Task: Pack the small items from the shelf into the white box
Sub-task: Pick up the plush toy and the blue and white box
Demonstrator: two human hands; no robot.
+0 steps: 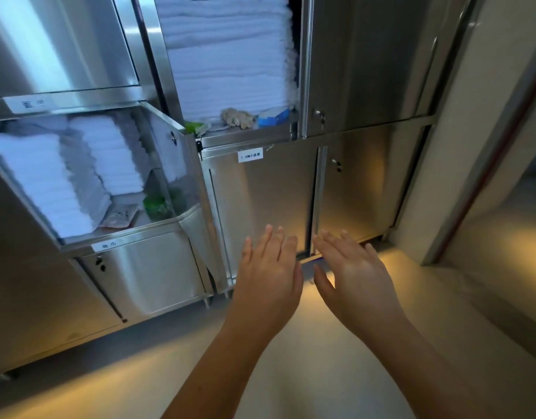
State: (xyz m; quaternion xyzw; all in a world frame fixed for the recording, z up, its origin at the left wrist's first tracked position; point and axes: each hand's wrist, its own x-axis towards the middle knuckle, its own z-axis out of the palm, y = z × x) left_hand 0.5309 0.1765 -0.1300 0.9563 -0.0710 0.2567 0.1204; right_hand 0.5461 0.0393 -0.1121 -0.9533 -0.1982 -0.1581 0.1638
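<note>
Beige crumpled item [237, 117], blue-white carton [274, 117], green packet [195, 127], on steel shelf [245, 137]

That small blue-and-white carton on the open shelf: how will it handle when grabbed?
The small blue-and-white carton looks like thin card, so probably light and crushable. It lies flat on the steel shelf, so unlikely to roll; it may slide on smooth metal.

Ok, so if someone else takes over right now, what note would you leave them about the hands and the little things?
Left hand: open, empty, held out before the lower cupboard doors.
Right hand: open, empty, beside it.
Things: gloves, a blue carton and a green packet lie on the open shelf, in front of the stacked towels.
Done: nothing packed yet; the white box is not in view.
Left: find the box, then move each item from the shelf into it.
</note>
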